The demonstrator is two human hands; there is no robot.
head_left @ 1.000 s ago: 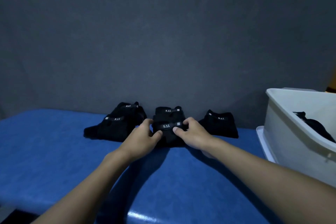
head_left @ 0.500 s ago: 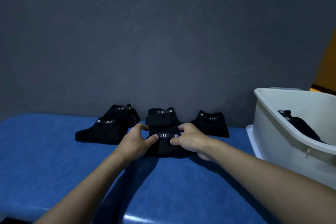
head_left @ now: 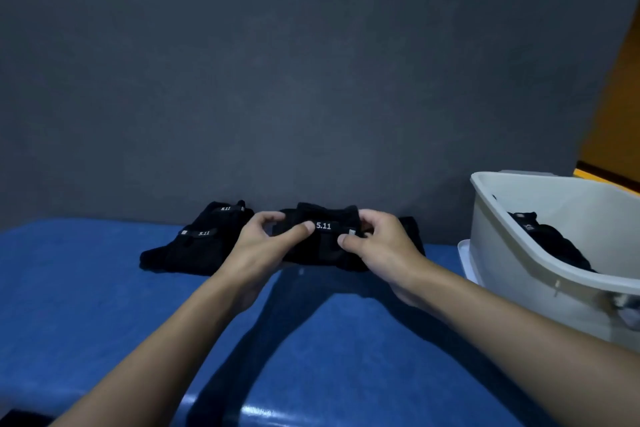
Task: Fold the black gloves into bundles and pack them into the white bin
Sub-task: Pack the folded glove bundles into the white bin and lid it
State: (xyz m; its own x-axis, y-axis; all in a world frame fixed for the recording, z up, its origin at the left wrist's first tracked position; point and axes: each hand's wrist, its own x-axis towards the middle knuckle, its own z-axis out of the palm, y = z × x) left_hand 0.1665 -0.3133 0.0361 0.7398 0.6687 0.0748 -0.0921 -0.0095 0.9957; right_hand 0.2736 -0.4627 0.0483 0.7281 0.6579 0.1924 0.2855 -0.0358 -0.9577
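A black glove (head_left: 322, 243) with a white 5.11 label is held between both hands just above the blue table (head_left: 86, 305). My left hand (head_left: 263, 246) grips its left end, thumb on the front. My right hand (head_left: 377, 246) pinches its right end at the label. Two more black gloves (head_left: 197, 243) lie stacked to the left. Another black glove (head_left: 412, 229) shows partly behind my right hand. The white bin (head_left: 519, 263) stands at the right with a black glove bundle (head_left: 550, 239) inside.
A dark grey wall (head_left: 311, 80) rises directly behind the gloves. A white lid or tray (head_left: 465, 256) lies under the bin's left side. An orange surface (head_left: 616, 114) shows at the far right. The table's front edge runs along the bottom.
Both hands have taken the middle glove up off the pile and drawn it slightly toward me. The view has shifted right, showing more of the bin.
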